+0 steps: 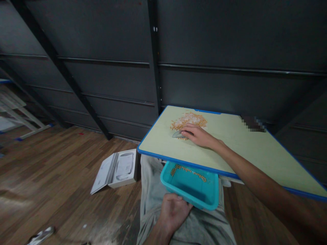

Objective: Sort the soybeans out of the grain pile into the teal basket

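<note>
My left hand (pixel 174 211) is closed on the near side of a turquoise plastic basin (pixel 189 195) over my lap, just below the table's front edge. Some yellow soybeans (pixel 187 169) lie along the far side of its bottom. My right hand (pixel 198 134) rests low on the tabletop, fingers closed on a thin, flat grey-green piece (pixel 176 134) whose exact kind I cannot make out. A few soybeans lie beside that piece. Just beyond the hand spreads a pile of soybeans (pixel 176 126) with whitish translucent bits (pixel 190 118) on top.
The pale yellow-green table (pixel 155 144) has a blue rim and stands against a dark panelled wall (pixel 114 34). A dark object (pixel 252 123), partly blurred, lies at its far right. An open white box (pixel 125 166) sits on the wooden floor to the left.
</note>
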`<state>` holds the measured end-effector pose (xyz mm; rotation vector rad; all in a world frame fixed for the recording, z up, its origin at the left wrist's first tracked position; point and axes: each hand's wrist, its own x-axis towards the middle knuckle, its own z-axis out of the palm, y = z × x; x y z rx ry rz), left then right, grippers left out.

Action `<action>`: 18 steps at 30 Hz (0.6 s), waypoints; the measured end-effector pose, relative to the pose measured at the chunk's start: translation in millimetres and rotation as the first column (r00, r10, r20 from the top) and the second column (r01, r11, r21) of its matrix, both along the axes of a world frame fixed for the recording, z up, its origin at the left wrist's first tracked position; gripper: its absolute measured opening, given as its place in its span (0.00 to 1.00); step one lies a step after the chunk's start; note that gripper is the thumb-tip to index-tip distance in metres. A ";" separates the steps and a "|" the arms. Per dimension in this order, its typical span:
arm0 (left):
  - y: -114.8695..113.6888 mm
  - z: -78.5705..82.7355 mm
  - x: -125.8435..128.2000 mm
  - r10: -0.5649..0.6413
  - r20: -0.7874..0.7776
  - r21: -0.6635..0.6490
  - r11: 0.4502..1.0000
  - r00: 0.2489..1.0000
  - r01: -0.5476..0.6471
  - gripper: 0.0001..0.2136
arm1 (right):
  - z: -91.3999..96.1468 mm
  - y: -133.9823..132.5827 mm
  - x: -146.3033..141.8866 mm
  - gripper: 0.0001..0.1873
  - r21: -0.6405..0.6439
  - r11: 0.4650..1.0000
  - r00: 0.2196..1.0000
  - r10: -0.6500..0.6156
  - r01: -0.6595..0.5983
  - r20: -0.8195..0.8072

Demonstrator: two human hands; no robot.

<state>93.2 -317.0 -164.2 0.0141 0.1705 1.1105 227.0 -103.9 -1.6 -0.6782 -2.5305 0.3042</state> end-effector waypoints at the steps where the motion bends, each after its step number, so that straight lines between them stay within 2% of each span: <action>1: 0.2 -0.6 -0.1 -0.001 -0.003 -0.001 1.000 1.000 0.001 0.27 | 0.7 -0.2 0.2 0.14 -0.005 1.000 1.000 0.006 -0.006 0.003; 18: -0.3 -0.7 0.3 -0.010 -0.005 0.039 0.999 1.000 0.010 0.25 | 20.0 -13.5 7.1 0.12 -0.143 0.984 0.991 0.119 -0.109 0.061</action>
